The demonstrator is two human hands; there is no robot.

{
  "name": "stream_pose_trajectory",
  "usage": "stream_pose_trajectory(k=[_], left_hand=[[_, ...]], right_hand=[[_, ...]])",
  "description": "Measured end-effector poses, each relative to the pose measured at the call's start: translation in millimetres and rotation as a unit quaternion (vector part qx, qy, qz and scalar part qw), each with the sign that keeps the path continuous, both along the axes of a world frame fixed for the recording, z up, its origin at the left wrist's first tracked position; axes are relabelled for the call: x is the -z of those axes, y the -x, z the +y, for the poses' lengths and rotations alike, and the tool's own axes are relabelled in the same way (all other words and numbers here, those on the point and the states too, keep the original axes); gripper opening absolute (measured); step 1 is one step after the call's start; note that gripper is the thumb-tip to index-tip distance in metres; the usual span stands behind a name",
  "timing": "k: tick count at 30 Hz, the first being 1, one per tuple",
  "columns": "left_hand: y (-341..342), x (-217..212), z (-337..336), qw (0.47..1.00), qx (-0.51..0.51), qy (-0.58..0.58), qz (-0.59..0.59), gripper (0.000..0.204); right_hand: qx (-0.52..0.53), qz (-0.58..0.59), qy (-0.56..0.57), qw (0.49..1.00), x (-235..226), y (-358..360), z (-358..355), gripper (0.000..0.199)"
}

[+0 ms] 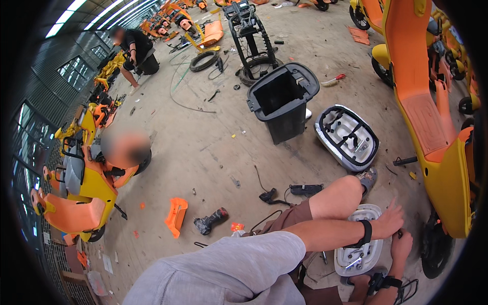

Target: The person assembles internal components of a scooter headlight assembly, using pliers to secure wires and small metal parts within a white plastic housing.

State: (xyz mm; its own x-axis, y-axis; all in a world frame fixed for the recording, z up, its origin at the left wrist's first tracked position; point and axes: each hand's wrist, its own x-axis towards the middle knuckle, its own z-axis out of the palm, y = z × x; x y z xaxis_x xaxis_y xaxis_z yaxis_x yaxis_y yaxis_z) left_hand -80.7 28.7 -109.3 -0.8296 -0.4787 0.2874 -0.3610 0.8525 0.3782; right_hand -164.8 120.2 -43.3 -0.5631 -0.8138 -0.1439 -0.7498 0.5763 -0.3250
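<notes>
A white plastic shell rests on the floor by my legs, holding small metal fittings and a silver metal tool. Over its right edge my left hand has some fingers stretched out, with no held thing visible. Close against it is my right hand, fingers curled at a small dark thing too small to name. Just beyond my knee sits a similar white and grey scooter seat base with a black rim and straps, its hollow side up.
An orange and yellow scooter stands close on my right; another scooter is at left. Ahead are a black bin and a red-handled screwdriver. A cordless drill lies by my left side. A person sits farther off.
</notes>
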Motion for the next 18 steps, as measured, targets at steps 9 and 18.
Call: stream_pose_trajectory(k=[9, 18], left_hand=[[3.3, 7.7, 4.5, 1.000, -0.017, 0.007, -0.011, 0.018], [17.5, -18.8, 23.6, 0.998, 0.007, -0.056, -0.003, 0.024]], right_hand=[[-0.015, 0.024, -0.019, 0.999, 0.3, 1.4, -0.5, 0.024], [-0.060, 0.012, -0.027, 0.998, 1.2, 7.1, 7.7, 0.027]])
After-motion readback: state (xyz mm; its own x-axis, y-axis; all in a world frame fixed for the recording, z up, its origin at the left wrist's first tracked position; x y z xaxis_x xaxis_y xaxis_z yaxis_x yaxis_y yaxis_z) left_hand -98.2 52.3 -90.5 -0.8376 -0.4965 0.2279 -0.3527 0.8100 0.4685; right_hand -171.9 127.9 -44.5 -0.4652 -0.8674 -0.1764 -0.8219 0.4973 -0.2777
